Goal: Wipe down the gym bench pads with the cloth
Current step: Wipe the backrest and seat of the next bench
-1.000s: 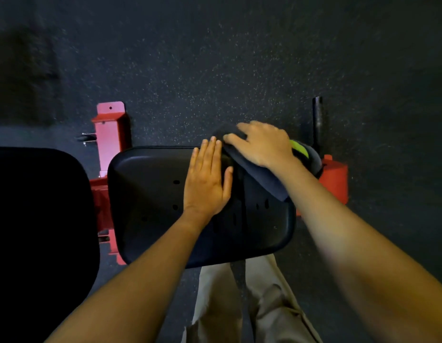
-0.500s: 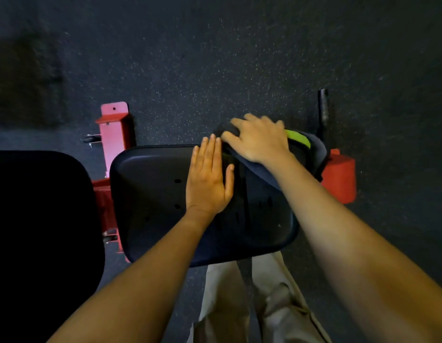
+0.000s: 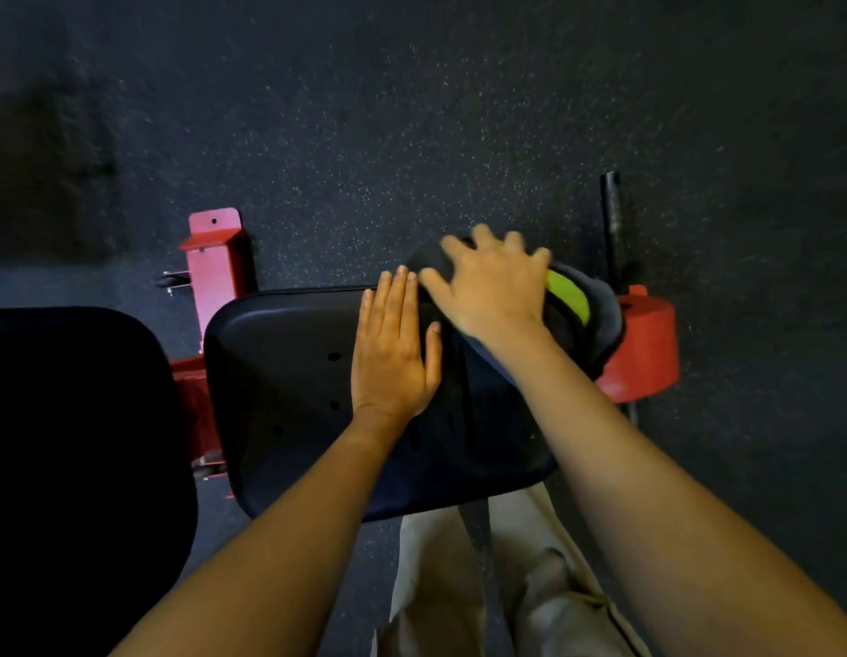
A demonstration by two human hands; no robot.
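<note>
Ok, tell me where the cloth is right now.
Head view: the dark cloth lies under the right hand at the far right corner of the seat pad, just right of the left hand, near the red frame foot.

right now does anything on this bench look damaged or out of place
The seat pad stands out: a few small dark spots, possibly holes, dot it beside the left hand; whether damage or design is unclear. The cloth sits under the right hand at the far edge.
</note>
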